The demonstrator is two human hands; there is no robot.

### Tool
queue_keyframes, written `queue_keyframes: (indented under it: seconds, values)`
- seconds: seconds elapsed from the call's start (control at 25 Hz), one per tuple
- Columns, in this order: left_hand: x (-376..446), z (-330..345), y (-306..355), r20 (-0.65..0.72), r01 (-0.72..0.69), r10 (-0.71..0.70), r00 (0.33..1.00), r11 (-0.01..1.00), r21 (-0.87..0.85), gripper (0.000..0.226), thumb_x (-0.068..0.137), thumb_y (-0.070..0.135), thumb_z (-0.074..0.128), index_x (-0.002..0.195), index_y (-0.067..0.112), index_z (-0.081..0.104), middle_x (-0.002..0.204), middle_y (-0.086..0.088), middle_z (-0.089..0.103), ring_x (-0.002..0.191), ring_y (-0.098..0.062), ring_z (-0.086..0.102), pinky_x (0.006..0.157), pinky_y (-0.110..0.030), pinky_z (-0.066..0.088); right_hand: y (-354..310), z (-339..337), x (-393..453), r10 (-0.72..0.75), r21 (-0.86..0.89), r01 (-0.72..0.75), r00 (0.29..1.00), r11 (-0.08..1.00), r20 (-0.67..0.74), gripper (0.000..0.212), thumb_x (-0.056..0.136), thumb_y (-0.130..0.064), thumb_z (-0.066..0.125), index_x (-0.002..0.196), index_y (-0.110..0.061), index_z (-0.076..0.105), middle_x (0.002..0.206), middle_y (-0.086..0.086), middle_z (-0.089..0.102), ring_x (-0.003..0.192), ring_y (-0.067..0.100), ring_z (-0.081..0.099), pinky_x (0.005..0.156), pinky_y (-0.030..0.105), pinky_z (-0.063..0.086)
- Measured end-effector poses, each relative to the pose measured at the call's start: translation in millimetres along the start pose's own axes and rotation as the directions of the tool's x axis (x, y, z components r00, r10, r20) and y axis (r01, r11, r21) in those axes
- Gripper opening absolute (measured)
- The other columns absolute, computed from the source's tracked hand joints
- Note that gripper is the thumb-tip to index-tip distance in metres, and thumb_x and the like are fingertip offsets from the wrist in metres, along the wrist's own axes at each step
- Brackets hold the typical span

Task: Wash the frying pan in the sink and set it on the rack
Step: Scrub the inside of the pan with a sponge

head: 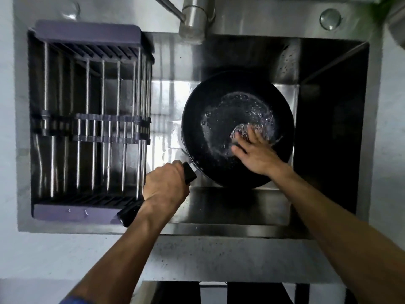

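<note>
Pan (210, 132) handle (189, 175) inside left fingers (173, 172).

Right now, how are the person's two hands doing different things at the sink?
The left hand is curled in a firm grip round the black pan handle, steadying it; the right hand lies flatter inside the frying pan, fingers pressing a scrubber against the wet bottom. The left hand is outside the pan near the rack; the right is over its bowl. Both work on the same pan.
</note>
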State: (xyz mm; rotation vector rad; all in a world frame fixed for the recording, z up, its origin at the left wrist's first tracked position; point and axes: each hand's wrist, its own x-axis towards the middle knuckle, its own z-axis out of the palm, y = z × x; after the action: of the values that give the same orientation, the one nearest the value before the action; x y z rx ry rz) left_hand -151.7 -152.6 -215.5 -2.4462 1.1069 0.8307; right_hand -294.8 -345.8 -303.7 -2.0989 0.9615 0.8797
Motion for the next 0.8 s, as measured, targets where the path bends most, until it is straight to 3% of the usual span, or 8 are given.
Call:
queue_keyframes:
  seconds: [0.16,0.24,0.36,0.48,0.52,0.64,0.68,0.8]
  values:
    - [1.4,1.0,-0.6,0.012,0.016,-0.016,1.000,1.000,0.010,0.031,0.084,0.037,0.062,0.106,0.018,0.054,0.089,-0.003,0.065,0.075,-0.023,0.062,0.056,-0.029,0.037,-57.2,15.9,14.7,-0.326,0.239,0.311,0.945,0.920,0.025,0.058,0.102,-0.058,0.030,0.155,-0.045,0.011,0.166,-0.006,-0.013,0.151,0.022,-0.017,0.118,0.037,-0.008]
    - [3.6,-1.0,-1.5,0.039,0.036,-0.034,0.999,0.998,-0.046,0.032,0.082,0.039,0.064,0.105,0.019,0.054,0.089,-0.001,0.064,0.070,-0.021,0.055,0.056,-0.030,0.039,-32.9,-25.9,35.0,-0.220,0.215,0.224,0.975,0.951,-0.042,0.056,0.102,-0.060,0.029,0.153,-0.050,0.009,0.166,-0.009,-0.012,0.152,0.018,-0.015,0.119,0.038,-0.006]
    - [-1.3,-2.2,-1.2,-0.003,0.009,-0.009,1.000,1.000,-0.011,0.030,0.084,0.035,0.061,0.107,0.017,0.055,0.089,-0.003,0.065,0.073,-0.022,0.059,0.058,-0.030,0.038,-10.2,11.7,-6.8,-0.099,0.041,0.099,0.995,0.994,0.014,0.061,0.101,-0.061,0.024,0.156,-0.044,0.004,0.164,-0.008,-0.016,0.151,0.023,-0.018,0.119,0.039,-0.010]
    - [2.2,-0.6,1.5,0.006,0.010,-0.009,1.000,1.000,-0.027,0.031,0.082,0.037,0.063,0.105,0.018,0.056,0.085,-0.003,0.064,0.072,-0.023,0.059,0.057,-0.029,0.038,-50.7,20.9,12.1,-0.334,0.298,0.303,0.941,0.905,0.058,0.061,0.102,-0.060,0.025,0.157,-0.041,0.007,0.166,-0.010,-0.006,0.152,0.017,-0.012,0.119,0.034,-0.013]
    - [4.1,-0.6,0.2,0.025,0.024,-0.023,0.999,0.999,-0.045,0.032,0.081,0.039,0.064,0.105,0.019,0.057,0.081,-0.002,0.061,0.068,-0.022,0.055,0.056,-0.029,0.039,-47.4,-9.4,29.4,-0.303,0.408,0.277,0.953,0.870,-0.002,0.060,0.101,-0.062,0.025,0.156,-0.045,0.008,0.166,-0.011,0.001,0.153,0.014,-0.005,0.122,0.037,-0.007]
    - [1.8,-1.5,-0.7,0.005,0.022,-0.021,1.000,0.999,-0.038,0.030,0.083,0.036,0.064,0.105,0.017,0.056,0.080,-0.002,0.060,0.066,-0.021,0.050,0.057,-0.030,0.039,12.9,-20.9,12.5,-0.088,0.334,0.101,0.995,0.937,-0.055,0.061,0.100,-0.064,0.026,0.156,-0.043,0.012,0.166,-0.012,0.005,0.145,-0.002,-0.004,0.118,0.027,-0.007]
    - [-0.3,-1.1,0.2,-0.016,0.010,-0.011,1.000,1.000,-0.015,0.029,0.084,0.033,0.062,0.106,0.016,0.056,0.083,-0.004,0.063,0.068,-0.023,0.053,0.058,-0.030,0.038,13.8,5.8,-6.1,-0.097,0.254,0.101,0.995,0.962,-0.030,0.063,0.100,-0.063,0.026,0.156,-0.040,0.012,0.166,-0.012,0.002,0.142,-0.005,-0.008,0.116,0.024,-0.009]
    - [0.2,2.4,1.4,-0.011,0.010,-0.010,1.000,1.000,0.008,0.027,0.084,0.032,0.062,0.105,0.016,0.056,0.088,-0.005,0.065,0.073,-0.025,0.060,0.058,-0.031,0.036,-27.2,29.3,5.4,-0.381,0.522,0.315,0.924,0.793,0.021,0.066,0.096,-0.066,0.030,0.154,-0.048,0.005,0.165,-0.015,0.003,0.146,-0.001,0.001,0.119,0.029,0.003]
